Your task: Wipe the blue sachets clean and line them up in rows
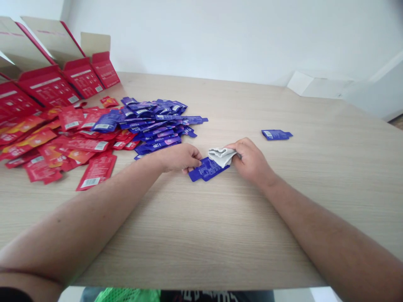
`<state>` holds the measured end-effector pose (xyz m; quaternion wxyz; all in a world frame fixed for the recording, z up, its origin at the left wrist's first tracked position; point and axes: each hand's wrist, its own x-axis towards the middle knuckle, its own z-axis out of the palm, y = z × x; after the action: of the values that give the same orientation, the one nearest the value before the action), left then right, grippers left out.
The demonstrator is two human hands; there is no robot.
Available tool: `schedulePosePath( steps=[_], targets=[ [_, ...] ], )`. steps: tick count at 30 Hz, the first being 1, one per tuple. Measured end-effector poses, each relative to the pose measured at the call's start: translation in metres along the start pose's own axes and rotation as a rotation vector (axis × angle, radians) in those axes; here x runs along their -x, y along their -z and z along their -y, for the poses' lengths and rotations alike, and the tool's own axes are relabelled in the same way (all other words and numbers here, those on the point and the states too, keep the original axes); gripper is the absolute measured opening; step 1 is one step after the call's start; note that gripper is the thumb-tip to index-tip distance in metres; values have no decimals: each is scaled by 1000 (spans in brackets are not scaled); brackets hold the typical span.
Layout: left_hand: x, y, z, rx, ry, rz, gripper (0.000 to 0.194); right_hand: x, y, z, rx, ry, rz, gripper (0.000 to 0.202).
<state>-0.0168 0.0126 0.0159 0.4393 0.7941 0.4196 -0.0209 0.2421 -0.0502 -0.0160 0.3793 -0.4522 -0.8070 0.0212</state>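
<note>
A dark blue sachet (204, 171) was held low over the worktop (195, 235), in front of the person and near the middle of the view; whether its underside was touching the wood could not be told. Its printed back was turned up, and its narrow spouted end was pointed to the left, toward the person. By the left hand (182, 158) the sachet was pinched along its upper left edge, between thumb and fingers. By the right hand (248, 158) a folded white cloth (222, 156) was gripped between thumb and bent fingers, and the sachet's right-hand end was partly covered by it.

Just beyond the left hand, a pile of blue sachets (157, 121) was heaped, some overlapped by others. A single blue sachet (276, 134) was laid by itself beyond the right hand, well apart from the pile. To the left, red sachets (94, 172) were spread in a broad, loose heap, against which the blue pile was pressed. Behind these, red cartons (52, 86) were lined up with their flaps raised. At the far right, a white object (317, 86) was placed by the pale wall (226, 37).
</note>
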Motion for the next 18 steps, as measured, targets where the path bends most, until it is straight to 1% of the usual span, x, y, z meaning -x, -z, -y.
schedulePosePath(
  steps=[3, 6, 9, 11, 12, 14, 16, 18],
  targets=[
    [-3, -4, 1, 85, 15, -22, 14, 3, -7, 1, 38, 21, 79, 37],
    [-7, -10, 0, 91, 39, -77, 12, 5, -16, 12, 104, 65, 136, 34],
    [-8, -14, 0, 108, 38, -119, 10, 7, -21, 27, 86, 193, 237, 33],
    [-9, -14, 1, 129, 26, -114, 11, 7, -21, 31, 34, 285, 317, 30],
    [-9, -14, 1, 137, 21, -106, 12, 6, -20, 31, 14, 302, 339, 30],
    [-9, -14, 1, 138, 22, -102, 13, 5, -17, 25, 10, 258, 328, 32],
    [-9, -13, 0, 145, 37, -112, 13, 5, -15, 21, 35, 188, 285, 35],
    [-9, -13, -1, 161, 53, -110, 13, 5, -17, 23, 39, 197, 282, 34]
  ],
)
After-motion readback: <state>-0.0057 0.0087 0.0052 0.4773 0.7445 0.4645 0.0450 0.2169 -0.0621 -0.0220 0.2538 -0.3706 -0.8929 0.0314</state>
